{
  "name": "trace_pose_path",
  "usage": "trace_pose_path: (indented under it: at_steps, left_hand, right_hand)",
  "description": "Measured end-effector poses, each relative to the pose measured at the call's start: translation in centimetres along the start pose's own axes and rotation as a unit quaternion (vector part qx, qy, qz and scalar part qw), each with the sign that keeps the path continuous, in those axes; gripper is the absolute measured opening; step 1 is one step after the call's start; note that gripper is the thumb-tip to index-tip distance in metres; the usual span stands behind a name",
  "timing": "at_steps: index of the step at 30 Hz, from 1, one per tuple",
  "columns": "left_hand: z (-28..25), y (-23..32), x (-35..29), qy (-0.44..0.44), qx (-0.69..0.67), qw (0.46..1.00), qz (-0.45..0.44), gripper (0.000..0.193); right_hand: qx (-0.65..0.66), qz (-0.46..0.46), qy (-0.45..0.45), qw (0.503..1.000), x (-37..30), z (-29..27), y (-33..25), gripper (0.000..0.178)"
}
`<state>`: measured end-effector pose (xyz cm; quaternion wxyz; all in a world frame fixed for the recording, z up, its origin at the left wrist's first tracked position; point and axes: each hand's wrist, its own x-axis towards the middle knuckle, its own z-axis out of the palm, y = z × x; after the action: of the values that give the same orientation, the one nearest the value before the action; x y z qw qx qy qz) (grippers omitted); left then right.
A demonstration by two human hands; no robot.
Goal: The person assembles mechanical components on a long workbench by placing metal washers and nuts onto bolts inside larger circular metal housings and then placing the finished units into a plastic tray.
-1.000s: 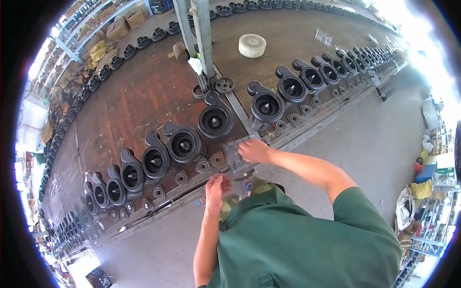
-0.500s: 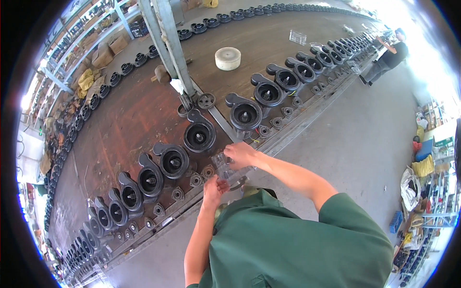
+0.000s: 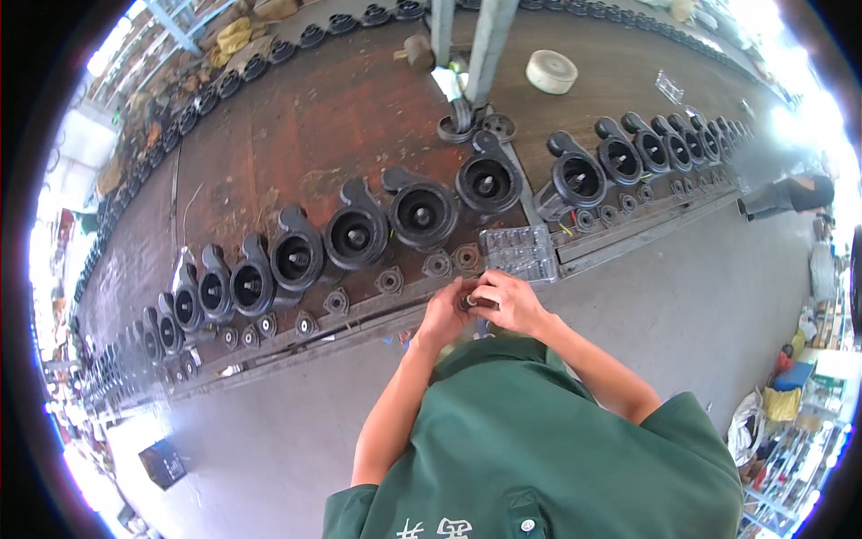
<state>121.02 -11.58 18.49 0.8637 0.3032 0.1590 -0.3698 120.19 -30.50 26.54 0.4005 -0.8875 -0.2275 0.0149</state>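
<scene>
My left hand (image 3: 440, 316) and my right hand (image 3: 510, 302) meet in front of my chest, at the bench's near edge. Between their fingertips is a small dark round part (image 3: 468, 302), mostly covered, so its exact kind is hidden. Just beyond my right hand, a clear plastic tray (image 3: 521, 253) with moulded pockets lies on the bench. Small flanged metal discs (image 3: 437, 263) sit left of the tray. Behind them stands a row of black pump-like housings (image 3: 422, 216), each with a round open bowl and a shaft in its centre.
A grey metal post (image 3: 489, 54) rises from the bench, with handwheel-like discs (image 3: 498, 128) at its foot. Farther back is a white round block (image 3: 551, 72). Another person (image 3: 790, 196) is at the far right. A dark box (image 3: 162, 463) rests on the floor at left.
Both hands have let go of the clear tray, which now lies on the bench. They have come together on a small dark part. The view has swung left.
</scene>
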Motion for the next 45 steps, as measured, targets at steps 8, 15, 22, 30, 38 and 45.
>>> trace_pose_path:
  at_steps: [8,15,22,30,38,45]
  left_hand:
    - [-1.9,2.2,-3.5,-0.007,-0.01,0.999,0.052,0.031]
    - [-5.7,1.1,-0.8,0.103,-0.019,0.994,0.033,0.029]
    - [-7.7,-0.3,-2.0,0.169,0.044,0.984,0.034,0.023]
    - [-9.7,-0.9,-8.7,0.23,-0.063,0.97,0.037,0.022]
    - [-10.0,-2.0,-12.7,0.267,-0.149,0.944,0.122,0.016]
    - [-9.0,-7.3,-20.1,0.347,-0.264,0.867,0.242,0.018]
  right_hand:
    - [0.031,0.039,0.04,0.998,1.8,3.5,1.2,0.021]
    - [0.035,0.172,0.084,0.981,4.1,5.4,7.1,0.02]
    - [-0.05,0.114,0.049,0.991,4.8,4.9,8.8,0.029]
    - [-0.106,0.094,-0.018,0.99,5.7,5.7,10.9,0.03]
    - [-0.148,0.014,-0.048,0.988,5.9,5.0,11.7,0.024]
    - [-0.083,-0.091,-0.024,0.992,3.6,7.4,3.0,0.023]
